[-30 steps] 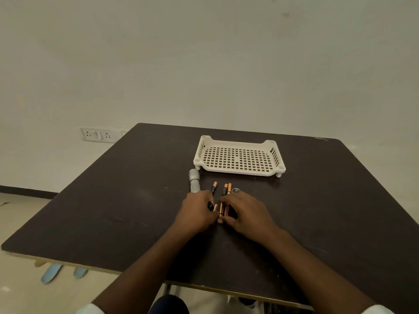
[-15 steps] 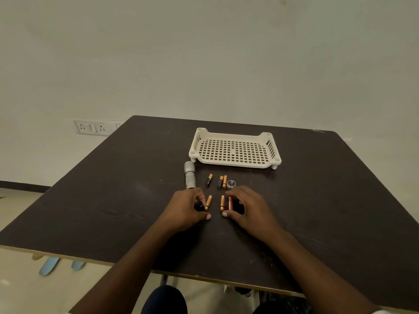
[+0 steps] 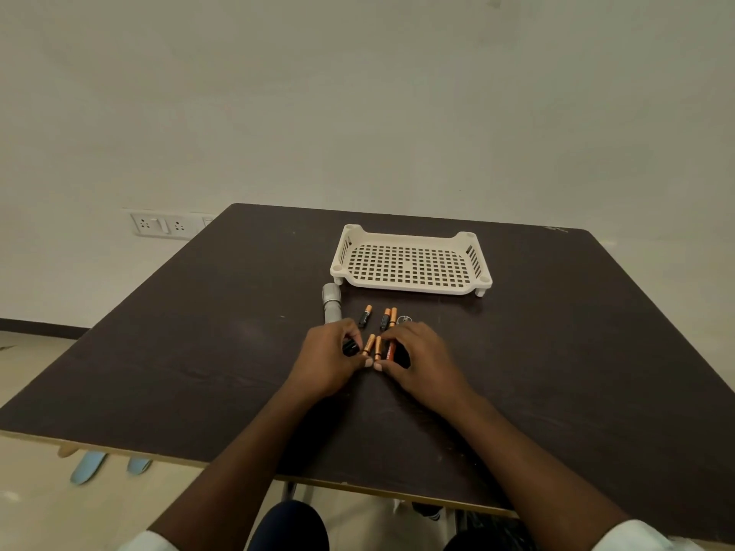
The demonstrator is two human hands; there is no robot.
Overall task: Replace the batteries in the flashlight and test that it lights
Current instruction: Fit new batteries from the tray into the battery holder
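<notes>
bare table (image 3: 557,351) right, tray (image 3: 411,286) perhaps blocking ahead

The dark brown wooden table (image 3: 199,351) at the centre looked matt and slightly scratched. The cream perforated plastic tray (image 3: 411,286) was smooth; the grey cylindrical metal flashlight (image 3: 331,303) shone dully.

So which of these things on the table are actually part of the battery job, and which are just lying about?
Part of the job: flashlight, far batteries, near batteries, small round cap, both hands.

Lying about: white tray, wall socket.
</notes>
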